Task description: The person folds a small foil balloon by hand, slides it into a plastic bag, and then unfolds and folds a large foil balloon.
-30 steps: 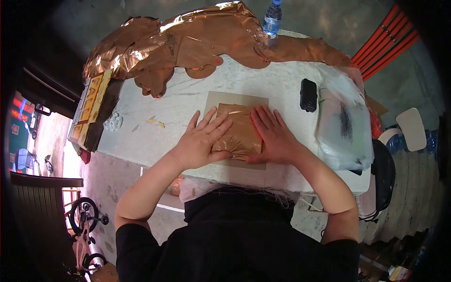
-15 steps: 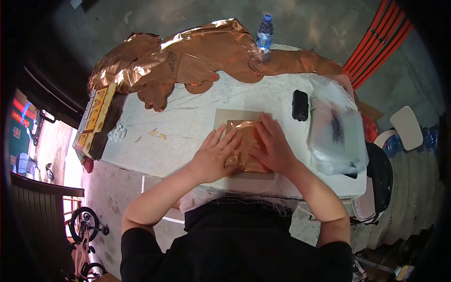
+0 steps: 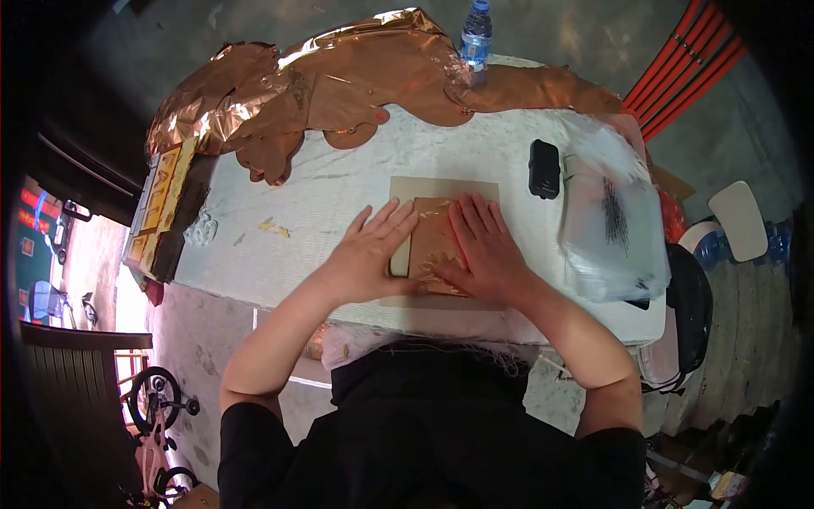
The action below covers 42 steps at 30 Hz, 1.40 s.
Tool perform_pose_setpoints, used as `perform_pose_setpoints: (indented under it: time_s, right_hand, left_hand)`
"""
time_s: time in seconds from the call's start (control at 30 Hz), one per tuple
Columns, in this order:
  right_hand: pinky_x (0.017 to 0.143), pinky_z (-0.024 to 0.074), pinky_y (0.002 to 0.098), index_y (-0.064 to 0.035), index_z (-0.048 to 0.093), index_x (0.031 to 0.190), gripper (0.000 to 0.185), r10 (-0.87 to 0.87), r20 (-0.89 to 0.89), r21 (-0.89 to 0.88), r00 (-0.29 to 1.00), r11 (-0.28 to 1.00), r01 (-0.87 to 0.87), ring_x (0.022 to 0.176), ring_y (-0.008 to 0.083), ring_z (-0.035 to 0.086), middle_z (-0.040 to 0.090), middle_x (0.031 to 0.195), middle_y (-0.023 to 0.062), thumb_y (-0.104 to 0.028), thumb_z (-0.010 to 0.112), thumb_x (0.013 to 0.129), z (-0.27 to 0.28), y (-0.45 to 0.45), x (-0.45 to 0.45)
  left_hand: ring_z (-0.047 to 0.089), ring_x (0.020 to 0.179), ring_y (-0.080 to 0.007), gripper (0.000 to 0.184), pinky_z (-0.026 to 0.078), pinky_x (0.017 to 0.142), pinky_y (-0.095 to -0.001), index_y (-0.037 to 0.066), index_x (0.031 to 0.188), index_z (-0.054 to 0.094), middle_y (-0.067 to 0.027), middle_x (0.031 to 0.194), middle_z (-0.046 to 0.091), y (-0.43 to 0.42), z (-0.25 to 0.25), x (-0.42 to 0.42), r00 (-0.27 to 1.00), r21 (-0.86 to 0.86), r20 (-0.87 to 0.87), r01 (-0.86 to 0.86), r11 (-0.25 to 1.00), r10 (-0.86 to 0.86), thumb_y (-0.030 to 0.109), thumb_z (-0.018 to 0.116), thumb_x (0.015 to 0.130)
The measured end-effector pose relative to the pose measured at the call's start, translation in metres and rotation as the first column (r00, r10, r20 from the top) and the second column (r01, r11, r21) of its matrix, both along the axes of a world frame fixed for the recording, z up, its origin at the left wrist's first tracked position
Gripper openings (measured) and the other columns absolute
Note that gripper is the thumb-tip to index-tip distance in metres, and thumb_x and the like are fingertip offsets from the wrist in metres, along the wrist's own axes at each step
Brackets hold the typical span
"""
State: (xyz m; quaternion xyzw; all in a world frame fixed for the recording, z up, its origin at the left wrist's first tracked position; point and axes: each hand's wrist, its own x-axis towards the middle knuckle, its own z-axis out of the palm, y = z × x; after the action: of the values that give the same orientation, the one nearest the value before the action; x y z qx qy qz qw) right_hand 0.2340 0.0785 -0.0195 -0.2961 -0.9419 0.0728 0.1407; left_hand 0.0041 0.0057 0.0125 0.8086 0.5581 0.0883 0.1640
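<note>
A copper-coloured foil sheet (image 3: 431, 233), folded into a flat rectangle, lies on a tan cardboard square (image 3: 445, 187) near the front of the table. My left hand (image 3: 369, 254) rests at the foil's left edge, palm down, with its fingers outstretched and thumb apart. Across the right part of the foil my right hand (image 3: 487, 250) is laid flat, fingers extended and thumb reaching towards the middle. Between them the foil's surface shows creases. Parts of the foil's right side and lower edge are hidden under my hands.
Flat copper foil balloons (image 3: 373, 76) spread along the table's far edge, near a water bottle (image 3: 476, 38). A black case (image 3: 543, 170) and a stack of clear plastic bags (image 3: 610, 229) are at the right. A yellow-edged box (image 3: 161, 208) stands at the left.
My left hand has shifted left to the foil's edge, and my right hand lies flatter on it. The foil looks narrower and smoother. The whole view has tilted slightly.
</note>
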Motion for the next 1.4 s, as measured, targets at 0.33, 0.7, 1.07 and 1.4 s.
perform_pose_setpoints:
  time_s: [0.33, 0.7, 1.07, 1.4]
  right_hand:
    - [0.114, 0.0126, 0.0503, 0.0086, 0.028, 0.140, 0.093, -0.004, -0.010, 0.002, 1.000, 1.000, 0.004, 0.138, 0.0420, 0.023, 0.029, 0.145, 0.0289, -0.057, 0.058, 0.082, 0.001, 0.001, 0.000]
    - [0.114, 0.0147, 0.0512, 0.0088, 0.029, 0.139, 0.093, -0.015, -0.026, 0.011, 1.000, 1.000, 0.015, 0.136, 0.0434, 0.027, 0.030, 0.144, 0.0289, -0.058, 0.059, 0.081, 0.002, 0.000, -0.002]
    - [0.114, 0.0140, 0.0517, 0.0091, 0.033, 0.137, 0.082, 0.007, -0.042, 0.027, 0.999, 1.000, -0.006, 0.137, 0.0427, 0.025, 0.028, 0.146, 0.0285, -0.051, 0.056, 0.086, -0.005, 0.003, 0.002]
    - [0.113, 0.0210, 0.0472, 0.0130, 0.036, 0.133, 0.071, -0.090, -0.095, 0.050, 0.991, 0.994, 0.095, 0.135, 0.0420, 0.030, 0.035, 0.140, 0.0303, -0.040, 0.053, 0.089, -0.003, -0.001, 0.008]
  left_hand:
    - [0.019, 0.143, -0.0297, 0.086, 0.012, 0.116, -0.0462, 0.010, 0.147, 0.028, -0.0131, 0.153, 0.025, 0.003, 0.001, -0.009, 0.964, -0.009, 0.265, -0.004, 1.000, 0.006, 0.036, 0.072, 0.078]
    - [0.022, 0.142, -0.0288, 0.082, 0.013, 0.116, -0.0455, 0.008, 0.144, 0.034, -0.0141, 0.151, 0.030, 0.002, 0.017, -0.010, 0.986, -0.113, 0.160, 0.063, 0.992, -0.045, 0.027, 0.073, 0.075]
    - [0.016, 0.144, -0.0292, 0.097, 0.010, 0.116, -0.0462, 0.008, 0.145, 0.032, -0.0153, 0.152, 0.027, 0.011, 0.001, 0.018, 0.989, 0.014, 0.102, 0.105, 0.994, -0.106, 0.044, 0.077, 0.067]
    - [0.013, 0.145, -0.0281, 0.095, 0.009, 0.117, -0.0453, 0.006, 0.143, 0.035, -0.0149, 0.152, 0.026, 0.010, 0.004, 0.018, 0.992, -0.023, 0.071, 0.103, 0.994, -0.101, 0.054, 0.072, 0.069]
